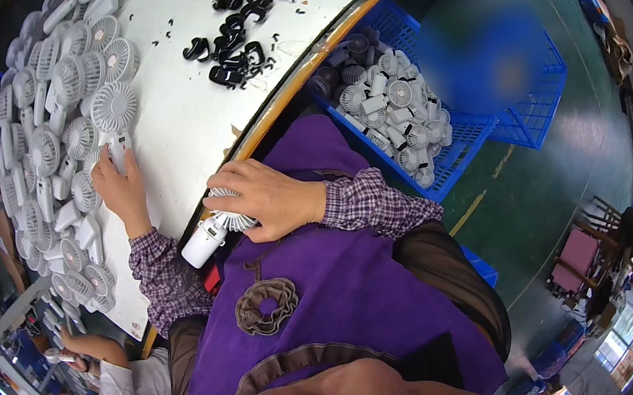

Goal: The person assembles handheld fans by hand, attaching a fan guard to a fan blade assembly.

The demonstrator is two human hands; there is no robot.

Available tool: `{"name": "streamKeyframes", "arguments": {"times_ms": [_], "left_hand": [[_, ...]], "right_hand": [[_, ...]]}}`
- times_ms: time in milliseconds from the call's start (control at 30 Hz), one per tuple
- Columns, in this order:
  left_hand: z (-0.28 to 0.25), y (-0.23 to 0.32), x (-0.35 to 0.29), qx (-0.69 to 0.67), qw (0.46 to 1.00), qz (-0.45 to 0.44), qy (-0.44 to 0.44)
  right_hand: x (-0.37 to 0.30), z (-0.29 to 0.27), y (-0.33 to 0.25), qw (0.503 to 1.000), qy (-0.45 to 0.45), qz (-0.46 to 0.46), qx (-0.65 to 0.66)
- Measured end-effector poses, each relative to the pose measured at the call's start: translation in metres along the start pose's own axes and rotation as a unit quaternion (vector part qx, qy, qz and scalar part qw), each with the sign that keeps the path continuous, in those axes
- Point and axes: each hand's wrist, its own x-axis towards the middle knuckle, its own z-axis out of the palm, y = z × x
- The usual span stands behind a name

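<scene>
Fingers of the right hand [276,199] are gripping the round head of a handheld fan [207,241] from above, keeping it just beside the yellow edge of the tabletop [175,115], close to the person's lap. That fan is showing a glossy white body: its ribbed, circular grille is peeking out between the fingers, and its stubby, rounded handle is pointing toward the lower left, with a small dark mark near the neck and something black beside the joint (too small to make out clearly). Fingers of the left hand [124,192] are pinching the handle of a second fan [114,107] from both sides. This one is lying on the tabletop with its pale grille facing up, fine ribs radiating from a plain hub, and it is sitting at the edge of a heaped pile of fans [68,77], white to light gray, covering the left part of the surface. Black curved parts [234,1] are lying scattered toward the far end. On the right, a blue basket [468,141] is holding more white fans [398,92], jumbled together. A purple apron [353,282] is covering the person's lap, and at the lower left a co-worker [136,379] is wearing a white top.
</scene>
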Motion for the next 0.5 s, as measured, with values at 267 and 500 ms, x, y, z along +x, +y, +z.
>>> {"name": "streamKeyframes", "arguments": {"times_ms": [267, 500], "left_hand": [[-0.072, 0.085, -0.067, -0.406, 0.797, -0.032, -0.447], [-0.048, 0.085, -0.117, -0.467, 0.684, -0.167, -0.534]], "right_hand": [[-0.011, -0.039, 0.003, 0.997, 0.031, -0.016, -0.065], [-0.006, -0.049, -0.009, 0.991, -0.078, -0.091, -0.055]]}}
